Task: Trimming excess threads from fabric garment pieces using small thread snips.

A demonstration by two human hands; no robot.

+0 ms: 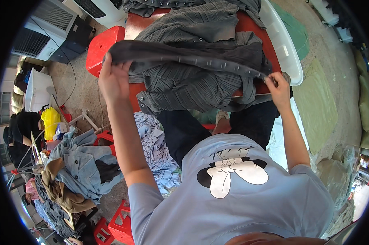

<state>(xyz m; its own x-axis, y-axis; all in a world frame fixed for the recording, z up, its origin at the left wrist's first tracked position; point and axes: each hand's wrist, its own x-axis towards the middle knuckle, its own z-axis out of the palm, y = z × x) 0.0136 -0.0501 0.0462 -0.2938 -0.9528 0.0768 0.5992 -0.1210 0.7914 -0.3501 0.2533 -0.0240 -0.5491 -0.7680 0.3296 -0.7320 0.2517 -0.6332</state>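
Observation:
A dark grey pleated garment (184, 87) lies bunched on the red tabletop before me. Its dark front strip (192, 59), dotted along one edge with several small light marks, is stretched crosswise between my hands. At the strip's left end, my left hand (114, 79) grips the cloth, thumb raised against its edge and some fingertips hidden by fabric. My right hand (277, 87) pinches the opposite end between thumb and fingers, lower and nearer to me. Blur softens the strip, so I cannot tell whether the marks are buttonholes or fasteners.
More grey garments (201, 20) cover the far part of the red table (274, 49). A white plastic tub (288, 53) borders it on the right, a red stool (105, 47) on the left. Patterned cloth (156, 147) lies below; piled clothes (84, 159) sit farther left.

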